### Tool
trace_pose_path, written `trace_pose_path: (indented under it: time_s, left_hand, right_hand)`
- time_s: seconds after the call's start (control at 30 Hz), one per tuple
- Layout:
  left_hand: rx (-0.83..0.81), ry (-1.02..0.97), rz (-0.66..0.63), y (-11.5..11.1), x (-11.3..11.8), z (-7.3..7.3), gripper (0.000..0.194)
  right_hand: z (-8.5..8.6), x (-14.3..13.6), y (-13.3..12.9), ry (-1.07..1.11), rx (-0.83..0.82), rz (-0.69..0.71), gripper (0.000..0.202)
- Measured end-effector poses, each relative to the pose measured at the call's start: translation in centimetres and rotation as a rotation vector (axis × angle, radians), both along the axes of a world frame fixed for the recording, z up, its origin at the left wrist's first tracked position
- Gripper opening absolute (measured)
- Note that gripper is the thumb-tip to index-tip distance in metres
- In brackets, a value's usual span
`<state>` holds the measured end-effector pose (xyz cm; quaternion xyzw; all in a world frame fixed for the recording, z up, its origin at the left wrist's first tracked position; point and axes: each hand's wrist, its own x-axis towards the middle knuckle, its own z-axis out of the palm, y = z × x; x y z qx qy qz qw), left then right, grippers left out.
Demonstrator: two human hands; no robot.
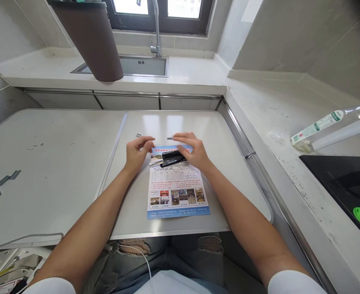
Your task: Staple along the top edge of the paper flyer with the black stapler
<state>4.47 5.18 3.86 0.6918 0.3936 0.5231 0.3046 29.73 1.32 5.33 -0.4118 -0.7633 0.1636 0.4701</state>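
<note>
The stapler (171,159) looks open on the paper (176,183), not shut yet. The right hand (196,151) has its fingers apart by a small strip (169,139); I can't tell if the left hand (135,152) pinches anything.

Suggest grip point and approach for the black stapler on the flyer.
Probably pinch the black stapler across its long sides, toward its right end, coming from above right. It lies opened out on the flyer, its slim metal part jutting out left, so that end looks awkward. The right hand is over the right end.
</note>
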Motion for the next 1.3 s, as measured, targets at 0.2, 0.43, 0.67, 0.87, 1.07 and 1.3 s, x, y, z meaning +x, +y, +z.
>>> trace_pose_path:
  time_s: [0.2,0.43,0.67,0.87,1.07,1.3]
  left_hand:
    - [0.072,0.530,0.414,3.3,-2.1,-1.8,0.023]
    - [-0.069,0.775,0.390,4.3,-2.2,-3.6,0.044]
    - [-0.038,0.739,0.443,3.6,-2.6,-2.4,0.019]
    - [-0.035,0.774,0.439,3.5,-2.1,-2.3,0.009]
    - [0.048,0.602,0.239,2.8,-0.4,-2.1,0.025]
    - [0.160,0.495,0.007,1.6,0.3,-1.1,0.016]
  right_hand:
    - [-3.9,6.4,3.8,0.085,-0.124,-0.583,0.039]
    - [-6.2,8.5,5.1,0.131,-0.376,-0.729,0.037]
    - [-4.5,6.8,4.0,0.060,-0.212,-0.712,0.029]
    - [-2.4,3.0,1.8,-0.004,-0.027,-0.272,0.026]
    - [-1.6,0.9,0.3,0.001,-0.026,0.007,0.027]
    - [-2.5,-0.7,0.2,-0.354,-0.041,0.202,0.049]
